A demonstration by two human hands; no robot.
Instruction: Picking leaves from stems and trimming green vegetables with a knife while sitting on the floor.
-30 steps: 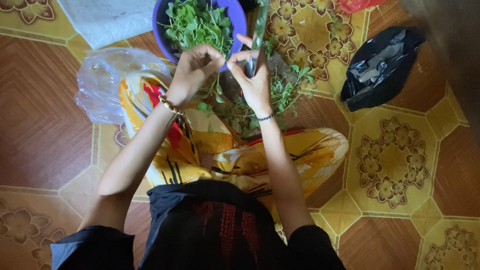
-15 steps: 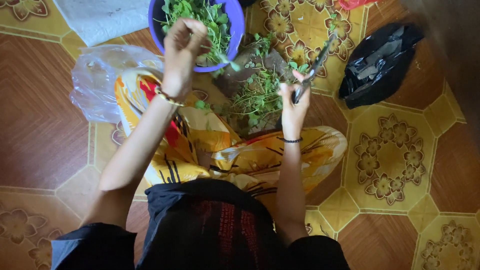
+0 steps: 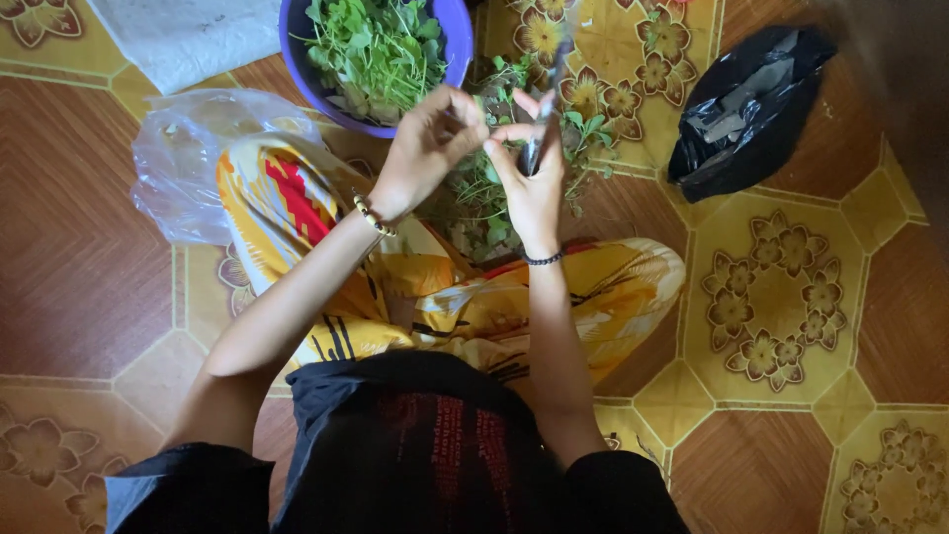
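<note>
I sit cross-legged on a patterned floor in yellow printed trousers. My right hand (image 3: 532, 178) grips a dark knife (image 3: 546, 99) with its blade pointing up and away. My left hand (image 3: 430, 143) is pinched at the fingertips on a thin green stem, right beside the knife hand. A purple bowl (image 3: 457, 44) full of picked green leaves stands just beyond my hands. A loose heap of leafy herbs (image 3: 484, 203) lies on the floor under my hands, between my knees.
A crumpled clear plastic bag (image 3: 183, 158) lies at the left by my knee. A black plastic bag (image 3: 751, 109) sits at the right. A white sack or cloth (image 3: 188, 35) is at the top left.
My left hand came back from over the bowl to the middle. My right hand with the knife swung in from the right, so both hands now meet over the herb heap.
</note>
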